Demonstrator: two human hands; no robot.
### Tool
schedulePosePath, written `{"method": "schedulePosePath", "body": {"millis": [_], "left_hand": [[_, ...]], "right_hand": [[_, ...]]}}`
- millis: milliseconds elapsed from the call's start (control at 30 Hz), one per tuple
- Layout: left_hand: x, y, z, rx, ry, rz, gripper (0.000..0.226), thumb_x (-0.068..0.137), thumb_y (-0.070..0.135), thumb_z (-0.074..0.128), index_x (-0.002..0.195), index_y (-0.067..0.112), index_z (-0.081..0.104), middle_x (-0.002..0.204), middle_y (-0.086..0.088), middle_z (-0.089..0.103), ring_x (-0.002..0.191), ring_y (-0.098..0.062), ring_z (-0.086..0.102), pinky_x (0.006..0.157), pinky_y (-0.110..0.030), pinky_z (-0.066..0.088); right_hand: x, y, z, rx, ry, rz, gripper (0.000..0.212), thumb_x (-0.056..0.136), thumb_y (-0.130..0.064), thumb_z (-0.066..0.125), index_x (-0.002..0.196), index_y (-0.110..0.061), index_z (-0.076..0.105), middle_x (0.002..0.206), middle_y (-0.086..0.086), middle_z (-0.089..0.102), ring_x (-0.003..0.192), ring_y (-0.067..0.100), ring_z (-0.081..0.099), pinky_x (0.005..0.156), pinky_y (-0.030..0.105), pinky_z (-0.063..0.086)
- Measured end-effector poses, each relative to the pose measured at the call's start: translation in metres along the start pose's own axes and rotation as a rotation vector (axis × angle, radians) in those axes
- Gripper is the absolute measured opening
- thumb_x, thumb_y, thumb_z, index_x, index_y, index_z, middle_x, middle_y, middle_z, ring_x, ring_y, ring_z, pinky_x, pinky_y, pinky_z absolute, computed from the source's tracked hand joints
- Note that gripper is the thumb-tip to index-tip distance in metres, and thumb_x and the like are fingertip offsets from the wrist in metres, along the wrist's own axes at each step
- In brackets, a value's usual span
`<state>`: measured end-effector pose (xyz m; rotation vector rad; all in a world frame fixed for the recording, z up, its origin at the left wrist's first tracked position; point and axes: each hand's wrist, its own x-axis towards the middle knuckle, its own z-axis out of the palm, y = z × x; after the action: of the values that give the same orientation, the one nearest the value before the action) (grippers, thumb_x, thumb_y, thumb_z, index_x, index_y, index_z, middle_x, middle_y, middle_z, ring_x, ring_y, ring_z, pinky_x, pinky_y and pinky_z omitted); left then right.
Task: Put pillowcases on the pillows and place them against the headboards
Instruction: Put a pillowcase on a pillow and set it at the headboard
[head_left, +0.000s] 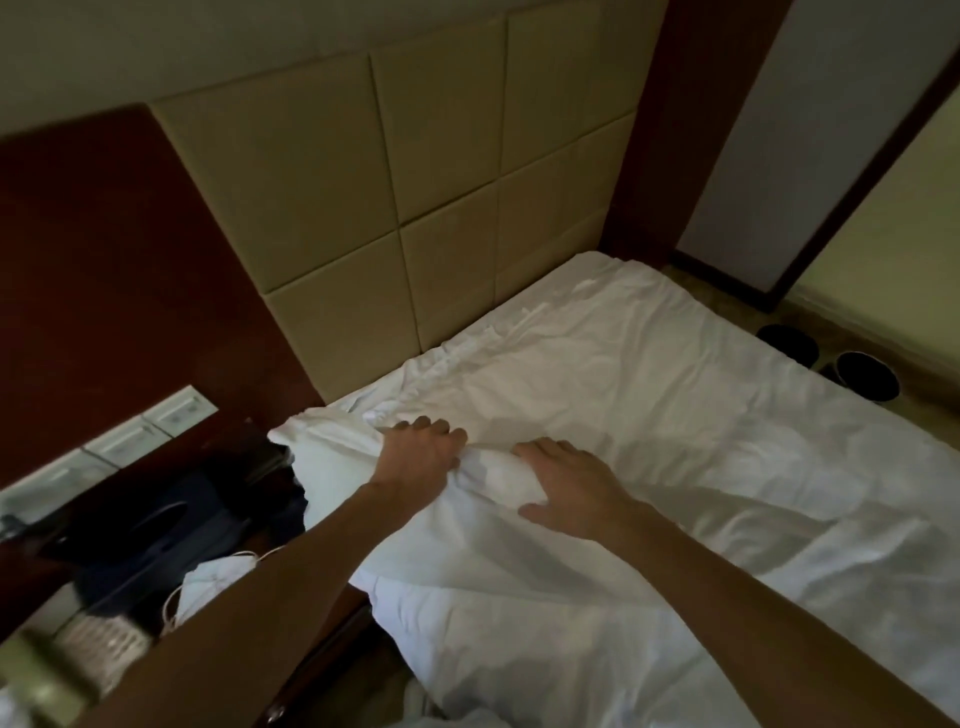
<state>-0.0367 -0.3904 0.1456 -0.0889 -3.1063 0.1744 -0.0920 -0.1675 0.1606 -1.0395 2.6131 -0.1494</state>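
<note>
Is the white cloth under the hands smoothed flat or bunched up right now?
Bunched. The cloth is gathered into a ridge between the left hand, which grips it, and the right hand, pressing flat.

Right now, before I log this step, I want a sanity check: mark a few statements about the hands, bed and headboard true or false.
1. The left hand and the right hand both touch the white fabric. True.
2. The headboard is dark wooden slats. False: it is beige padded squares.
3. A pillow stands against the headboard. False: only flat fabric lies there.
4. Two dark round objects sit on the floor beyond the bed. True.
</note>
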Motion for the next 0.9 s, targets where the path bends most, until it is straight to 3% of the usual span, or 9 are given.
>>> {"method": "schedulePosePath", "body": {"millis": [133, 267, 367, 500, 633, 700, 800, 900], "left_hand": [[-0.009, -0.011, 0.005, -0.016, 0.053, -0.019, 0.018, 0.092, 0.031, 0.055, 0.103, 0.022, 0.067, 0.092, -0.001, 0.069, 0.086, -0.023, 0.065, 0.074, -0.034, 0.048], [-0.034, -0.056, 0.006, 0.104, 0.047, -0.039, 0.044, 0.093, 0.057, 0.040, 0.104, 0.022, 0.064, 0.093, -0.002, 0.068, 0.086, -0.025, 0.065, 0.086, -0.040, 0.048], [-0.059, -0.096, -0.001, 0.218, 0.007, -0.073, 0.061, 0.090, 0.070, 0.033, 0.106, 0.019, 0.063, 0.094, -0.006, 0.067, 0.090, -0.029, 0.063, 0.090, -0.045, 0.044], [-0.068, -0.138, -0.019, 0.288, -0.019, -0.059, 0.056, 0.087, 0.070, 0.048, 0.104, 0.018, 0.060, 0.094, -0.005, 0.066, 0.089, -0.027, 0.060, 0.090, -0.045, 0.042], [-0.063, -0.161, -0.033, 0.195, -0.034, -0.025, 0.040, 0.068, 0.038, 0.082, 0.093, 0.020, 0.058, 0.087, -0.001, 0.062, 0.083, -0.024, 0.060, 0.078, -0.038, 0.046], [-0.062, -0.162, -0.034, 0.099, -0.038, -0.050, 0.040, 0.069, 0.035, 0.082, 0.092, 0.023, 0.053, 0.086, 0.001, 0.061, 0.079, -0.022, 0.060, 0.072, -0.034, 0.046], [-0.060, -0.164, -0.031, 0.024, -0.018, -0.092, 0.048, 0.071, 0.042, 0.079, 0.109, 0.026, 0.054, 0.095, 0.003, 0.063, 0.088, -0.021, 0.061, 0.074, -0.034, 0.047], [-0.061, -0.168, -0.032, 0.108, 0.010, 0.033, 0.042, 0.067, 0.037, 0.080, 0.102, 0.024, 0.063, 0.087, 0.002, 0.065, 0.082, -0.021, 0.062, 0.071, -0.032, 0.048]], "right_hand": [[0.044, -0.040, 0.015, -0.166, 0.017, -0.033, 0.073, 0.080, -0.035, 0.073, 0.140, -0.021, 0.033, 0.128, 0.006, 0.053, 0.113, 0.027, 0.055, 0.090, 0.041, 0.046], [0.069, -0.047, 0.027, -0.274, 0.039, -0.029, 0.065, 0.079, -0.016, 0.071, 0.135, -0.019, 0.038, 0.122, 0.007, 0.055, 0.108, 0.027, 0.057, 0.086, 0.039, 0.047], [0.079, -0.040, 0.029, -0.286, 0.063, -0.058, 0.057, 0.083, -0.016, 0.067, 0.134, -0.022, 0.041, 0.117, 0.004, 0.058, 0.103, 0.025, 0.060, 0.079, 0.035, 0.047], [0.090, -0.039, 0.022, -0.302, 0.048, -0.072, 0.052, 0.086, -0.022, 0.066, 0.132, -0.023, 0.043, 0.116, 0.002, 0.059, 0.102, 0.023, 0.062, 0.079, 0.032, 0.046], [0.099, -0.040, 0.013, -0.321, 0.004, -0.073, 0.051, 0.086, -0.028, 0.067, 0.131, -0.024, 0.043, 0.116, 0.001, 0.059, 0.103, 0.023, 0.062, 0.081, 0.033, 0.048], [0.105, -0.039, 0.008, -0.308, -0.025, -0.079, 0.051, 0.085, -0.033, 0.067, 0.130, -0.025, 0.044, 0.116, 0.000, 0.059, 0.103, 0.023, 0.063, 0.080, 0.034, 0.048], [0.110, -0.038, 0.001, -0.288, -0.081, -0.084, 0.052, 0.086, -0.041, 0.065, 0.131, -0.025, 0.043, 0.121, 0.001, 0.058, 0.109, 0.023, 0.062, 0.083, 0.033, 0.046], [0.111, -0.036, 0.001, -0.286, -0.074, -0.057, 0.052, 0.086, -0.041, 0.065, 0.130, -0.025, 0.043, 0.121, 0.001, 0.058, 0.108, 0.024, 0.063, 0.083, 0.033, 0.047]]}}
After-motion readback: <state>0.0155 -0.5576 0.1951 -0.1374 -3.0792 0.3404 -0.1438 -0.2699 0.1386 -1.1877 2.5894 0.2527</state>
